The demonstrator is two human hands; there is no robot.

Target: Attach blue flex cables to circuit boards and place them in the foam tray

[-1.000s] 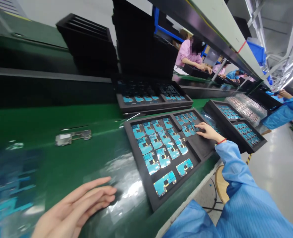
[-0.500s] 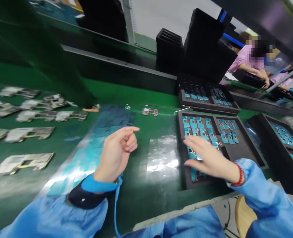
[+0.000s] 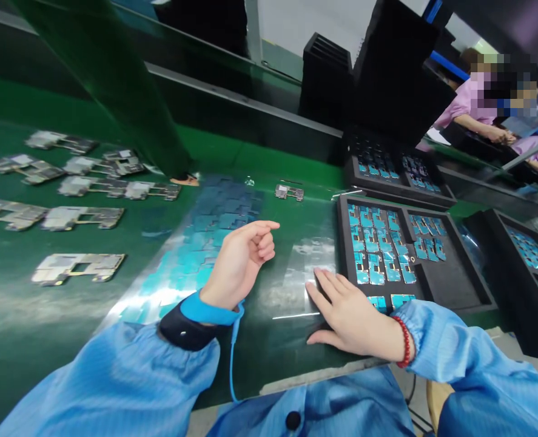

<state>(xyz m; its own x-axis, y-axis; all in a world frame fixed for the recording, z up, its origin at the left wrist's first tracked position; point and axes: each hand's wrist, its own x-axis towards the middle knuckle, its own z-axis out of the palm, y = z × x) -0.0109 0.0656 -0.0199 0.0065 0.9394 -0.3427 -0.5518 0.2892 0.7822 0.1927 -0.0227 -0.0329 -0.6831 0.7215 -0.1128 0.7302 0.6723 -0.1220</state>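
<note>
My left hand (image 3: 244, 258) is over the green mat with its fingers curled in and the index finger pointing right. Nothing shows in its grip. Beside it lies a clear sheet (image 3: 173, 273) with rows of blue circuit boards under or on it. My right hand (image 3: 346, 315) is spread palm down, its fingertips over a clear plastic sheet (image 3: 302, 258) left of the black tray (image 3: 460, 285). Whether they touch the sheet I cannot tell. Blue circuit boards (image 3: 378, 243) stand in rows in that tray. One small grey circuit board (image 3: 289, 192) lies further back.
Several grey circuit boards (image 3: 80, 267) lie at the left. A green post (image 3: 136, 91) rises behind them. More black trays (image 3: 400, 185) with boards stand at the back and at the right (image 3: 518, 291). Black boxes (image 3: 326, 73) line the back ledge. A person in pink (image 3: 473, 109) is beyond.
My right hand has moved left and down from over the tray to the clear sheet, uncovering boards in the tray. My left hand keeps its curled pose. The view has shifted.
</note>
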